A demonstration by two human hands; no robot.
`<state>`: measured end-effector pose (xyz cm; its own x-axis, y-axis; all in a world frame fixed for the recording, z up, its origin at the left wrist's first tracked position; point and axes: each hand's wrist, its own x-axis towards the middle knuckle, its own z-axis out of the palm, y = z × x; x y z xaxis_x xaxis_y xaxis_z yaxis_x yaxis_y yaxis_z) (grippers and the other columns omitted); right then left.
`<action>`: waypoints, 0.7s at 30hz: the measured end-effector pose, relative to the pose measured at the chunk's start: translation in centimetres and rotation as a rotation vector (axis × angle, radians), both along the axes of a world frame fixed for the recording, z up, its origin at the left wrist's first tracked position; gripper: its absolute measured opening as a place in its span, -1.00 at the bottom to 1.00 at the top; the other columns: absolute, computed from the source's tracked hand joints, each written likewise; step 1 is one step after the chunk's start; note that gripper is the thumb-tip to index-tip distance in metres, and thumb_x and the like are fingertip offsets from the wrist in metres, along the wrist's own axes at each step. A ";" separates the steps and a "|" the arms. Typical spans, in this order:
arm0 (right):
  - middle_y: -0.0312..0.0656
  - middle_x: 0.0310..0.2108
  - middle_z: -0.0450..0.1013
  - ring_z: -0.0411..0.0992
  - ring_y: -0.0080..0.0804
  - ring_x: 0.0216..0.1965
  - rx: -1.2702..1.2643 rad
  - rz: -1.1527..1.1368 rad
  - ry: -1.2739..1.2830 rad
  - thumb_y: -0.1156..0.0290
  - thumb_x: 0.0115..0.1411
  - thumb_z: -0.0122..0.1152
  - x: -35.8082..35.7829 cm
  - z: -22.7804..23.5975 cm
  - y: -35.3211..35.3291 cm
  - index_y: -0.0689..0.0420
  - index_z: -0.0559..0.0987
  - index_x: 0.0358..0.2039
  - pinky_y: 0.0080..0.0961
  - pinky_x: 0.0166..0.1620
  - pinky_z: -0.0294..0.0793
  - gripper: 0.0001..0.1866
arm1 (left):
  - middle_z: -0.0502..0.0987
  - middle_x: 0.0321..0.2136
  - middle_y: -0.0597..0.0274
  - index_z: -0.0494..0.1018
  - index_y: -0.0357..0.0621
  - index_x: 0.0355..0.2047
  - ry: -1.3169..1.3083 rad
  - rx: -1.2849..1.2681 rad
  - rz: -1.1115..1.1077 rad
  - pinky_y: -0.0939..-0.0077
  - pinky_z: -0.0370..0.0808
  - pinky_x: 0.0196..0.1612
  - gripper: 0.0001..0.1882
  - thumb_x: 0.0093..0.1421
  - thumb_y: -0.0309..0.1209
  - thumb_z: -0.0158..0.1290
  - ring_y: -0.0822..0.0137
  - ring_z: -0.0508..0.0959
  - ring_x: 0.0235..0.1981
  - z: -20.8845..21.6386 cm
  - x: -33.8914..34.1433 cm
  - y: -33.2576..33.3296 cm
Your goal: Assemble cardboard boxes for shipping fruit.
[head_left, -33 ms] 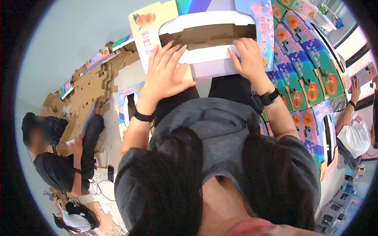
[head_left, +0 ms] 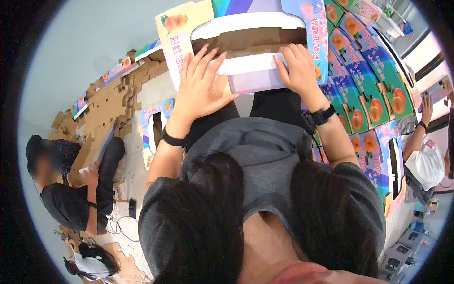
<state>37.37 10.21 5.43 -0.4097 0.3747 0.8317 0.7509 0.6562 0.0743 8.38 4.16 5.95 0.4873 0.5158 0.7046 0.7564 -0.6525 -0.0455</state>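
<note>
Tiny changes only. Left hand (head_left: pixel 201 90) shifted slightly far and right; its fingertips now reach a bit farther over the opening (head_left: pixel 255 41) of the printed carton (head_left: pixel 253 81). Left thumb tip moved farther right along the near panel; palm now covers more of the tan patch beside it. Black wristband (head_left: pixel 174 138) on that arm went along, a touch right and far. Carton itself nudged slightly far. Small pink mark (head_left: pixel 244 91) now shows at its near edge, right of the thumb.
</note>
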 end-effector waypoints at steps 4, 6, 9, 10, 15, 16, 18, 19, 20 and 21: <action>-0.14 -0.41 0.38 0.36 -0.12 -0.31 -0.035 0.025 -0.006 0.26 0.14 0.20 -0.6 0.3 1.1 0.16 0.48 -0.37 -0.19 -0.24 0.32 -0.78 | 0.38 0.18 0.01 0.34 -0.08 0.20 -0.038 0.010 0.027 -0.08 0.02 0.36 -0.28 0.10 0.02 0.17 -0.02 0.26 0.29 -0.3 2.8 1.2; -0.13 -0.41 0.38 0.36 -0.12 -0.30 -0.035 0.029 -0.005 0.26 0.14 0.20 -0.6 0.4 1.5 0.17 0.49 -0.36 -0.20 -0.24 0.33 -0.77 | 0.45 0.07 0.01 0.39 -0.11 0.14 -0.115 -0.002 0.007 0.06 0.18 0.27 -0.38 0.17 -0.02 0.10 0.01 0.38 0.17 -1.2 3.5 2.3; -0.11 -0.37 0.42 0.39 -0.11 -0.26 -0.095 0.025 -0.006 0.24 0.16 0.20 -0.2 0.1 2.0 0.18 0.51 -0.32 -0.21 -0.21 0.35 -0.75 | 0.50 -0.04 0.03 0.43 -0.12 0.09 -0.105 -0.020 0.040 0.13 0.27 0.14 -0.47 0.22 -0.07 0.05 0.02 0.44 0.04 -1.5 3.5 3.5; -0.10 -0.33 0.45 0.40 -0.10 -0.24 -0.100 0.037 -0.002 0.23 0.16 0.19 -0.2 0.2 2.2 0.18 0.52 -0.30 -0.21 -0.19 0.37 -0.73 | 0.50 -0.09 0.04 0.44 -0.13 0.06 -0.104 0.011 0.024 0.16 0.29 0.07 -0.56 0.26 -0.16 0.00 0.03 0.45 0.00 -1.1 3.5 3.5; -0.08 -0.13 0.49 0.42 -0.09 -0.06 -0.055 0.140 -0.126 -0.09 0.00 0.32 -0.6 1.3 1.5 0.17 0.56 -0.12 -0.12 -0.02 0.36 -0.39 | 0.50 -0.10 0.03 0.44 -0.13 0.05 -0.110 0.001 0.024 0.16 0.29 0.07 -0.62 0.28 -0.24 -0.01 0.04 0.45 0.01 -1.9 3.2 4.5; -0.08 -0.13 0.49 0.42 -0.09 -0.06 -0.052 0.143 -0.127 -0.09 0.00 0.32 -0.7 1.4 1.4 0.17 0.56 -0.12 -0.12 -0.02 0.36 -0.39 | 0.50 -0.10 0.04 0.44 -0.12 0.04 -0.102 0.005 0.029 0.16 0.29 0.06 -0.63 0.28 -0.27 -0.01 0.04 0.45 0.00 -1.9 3.3 4.5; -0.08 -0.08 0.48 0.40 -0.09 0.00 -0.015 0.142 -0.212 -0.20 -0.11 0.36 -0.9 1.5 1.2 0.15 0.55 -0.05 -0.13 0.04 0.32 -0.24 | 0.49 -0.11 0.04 0.44 -0.12 0.05 -0.103 0.007 0.035 0.16 0.29 0.06 -0.64 0.26 -0.30 -0.01 0.05 0.44 0.00 -2.0 3.2 4.4; -0.08 -0.08 0.48 0.40 -0.09 0.00 -0.015 0.142 -0.211 -0.20 -0.11 0.36 -0.8 1.4 1.2 0.15 0.55 -0.05 -0.13 0.04 0.32 -0.24 | 0.49 -0.11 0.05 0.44 -0.11 0.05 -0.103 0.006 0.036 0.17 0.29 0.06 -0.64 0.25 -0.34 -0.01 0.05 0.44 0.00 -2.0 3.2 4.3; -0.09 -0.09 0.48 0.40 -0.10 0.00 -0.057 0.143 -0.203 -0.20 -0.11 0.36 -0.7 1.2 1.3 0.14 0.55 -0.05 -0.15 0.05 0.31 -0.24 | 0.49 -0.11 0.05 0.44 -0.11 0.05 -0.103 0.005 0.035 0.17 0.29 0.06 -0.64 0.25 -0.34 -0.01 0.05 0.44 0.00 -1.9 3.3 4.3; -0.09 -0.10 0.48 0.40 -0.10 -0.01 -0.098 0.143 -0.194 -0.20 -0.11 0.36 -0.7 1.1 1.3 0.14 0.55 -0.04 -0.17 0.05 0.30 -0.24 | 0.48 -0.11 0.05 0.43 -0.11 0.05 -0.099 -0.001 0.034 0.17 0.28 0.06 -0.64 0.24 -0.37 -0.02 0.06 0.44 0.01 -1.8 3.3 4.3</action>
